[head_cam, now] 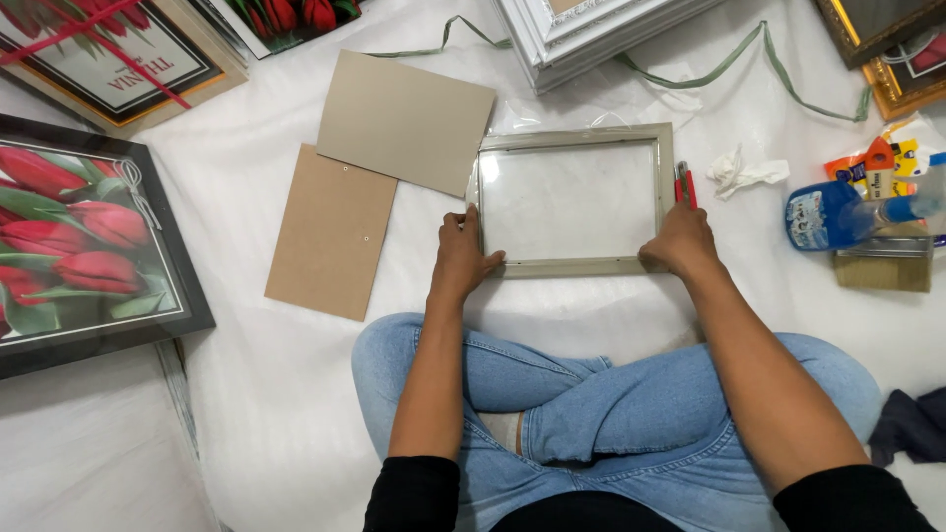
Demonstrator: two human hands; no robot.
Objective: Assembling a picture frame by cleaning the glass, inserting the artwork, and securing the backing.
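Down on a white sheet [296, 394] spread over the floor, a person in blue jeans is sitting cross-legged and holding a pale grey picture frame [576, 200] that is lying flat just beyond the knees. The left hand [463, 258] is gripping the frame's near left corner, fingers curled over the left rail and thumb pressing along the bottom edge. The right hand [680, 241] is closing over the near right corner in much the same way, palm down on the rail. The frame's pane is looking clear, with the white sheet showing through it. A red-handled tool [684, 184] is lying just beside the frame's right rail, touching or almost touching the right hand's fingertips; I cannot tell which. To the left of the frame, a grey card board [406, 120] is overlapping a brown backing board [330, 232], its corner reaching the frame's upper left. Farther left, a black-framed print of red tulips [89, 246] is resting on the sheet. To the right, a crumpled white tissue [744, 172] is sitting near a blue spray bottle [838, 214] and a wide brush [884, 261]. A green ribbon [778, 74] is trailing across the sheet behind the frame.
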